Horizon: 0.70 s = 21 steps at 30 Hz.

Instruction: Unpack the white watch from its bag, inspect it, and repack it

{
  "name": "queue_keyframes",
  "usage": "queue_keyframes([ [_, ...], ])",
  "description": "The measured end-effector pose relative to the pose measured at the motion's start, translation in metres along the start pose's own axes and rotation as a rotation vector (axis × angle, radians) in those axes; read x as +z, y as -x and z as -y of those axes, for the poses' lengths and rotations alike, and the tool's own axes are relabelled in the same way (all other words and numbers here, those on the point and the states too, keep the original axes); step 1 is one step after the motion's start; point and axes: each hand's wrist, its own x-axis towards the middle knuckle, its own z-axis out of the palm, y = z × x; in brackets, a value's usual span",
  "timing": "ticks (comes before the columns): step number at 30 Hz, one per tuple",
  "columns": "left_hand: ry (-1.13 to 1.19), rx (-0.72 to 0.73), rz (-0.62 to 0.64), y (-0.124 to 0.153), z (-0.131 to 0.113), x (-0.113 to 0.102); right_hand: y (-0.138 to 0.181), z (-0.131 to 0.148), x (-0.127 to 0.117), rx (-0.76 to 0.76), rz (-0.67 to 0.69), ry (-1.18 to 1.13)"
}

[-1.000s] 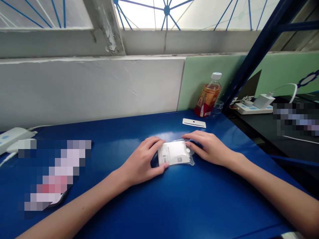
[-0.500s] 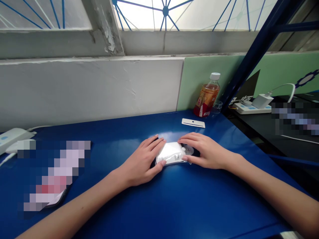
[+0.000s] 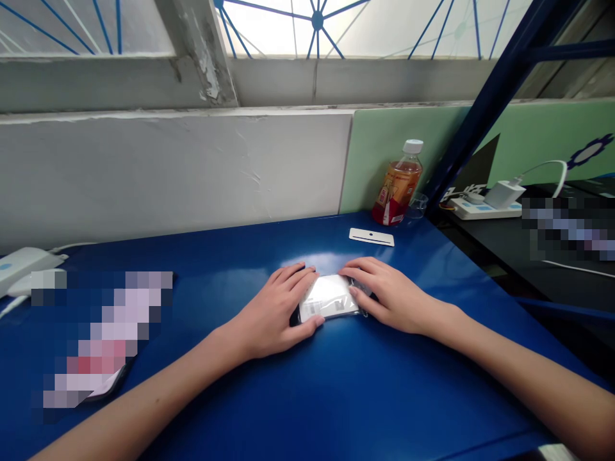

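A flat white packet (image 3: 329, 296) in a clear plastic sleeve lies on the blue table (image 3: 307, 397), with small dark print faintly visible on its face. My left hand (image 3: 278, 314) grips its left end, fingers over the far edge and thumb along the near edge. At the opposite end, my right hand (image 3: 391, 294) holds the sleeve, its index finger near the far edge and its thumb on the near right corner. Both palms cover parts of the packet's ends. Behind the right hand lies a white card (image 3: 371, 237) with a dark dot and line.
A bottle of reddish drink (image 3: 398, 186) stands at the back right beside a clear plastic piece (image 3: 417, 206). At the left are a pixelated phone-like object (image 3: 113, 339) and a white power strip (image 3: 24, 266). Another power strip (image 3: 485, 209) lies beyond the blue frame post (image 3: 500, 96).
My right thumb and fingers have moved in onto the packet's right end, and the loose clear sleeve there is now mostly covered. My left thumb has slid slightly right along the near edge.
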Motion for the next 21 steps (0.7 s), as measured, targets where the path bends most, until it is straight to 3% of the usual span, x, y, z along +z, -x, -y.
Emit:
queue_keyframes([
  [11,-0.014,0.020,0.018,-0.0030,-0.0001,-0.0001,-0.0010,0.0038,0.0076,-0.127,-0.011,0.034],
  [21,-0.025,0.026,0.027,-0.0026,-0.0013,-0.0013,-0.0007,0.0001,0.0075,-0.110,0.054,-0.032],
])
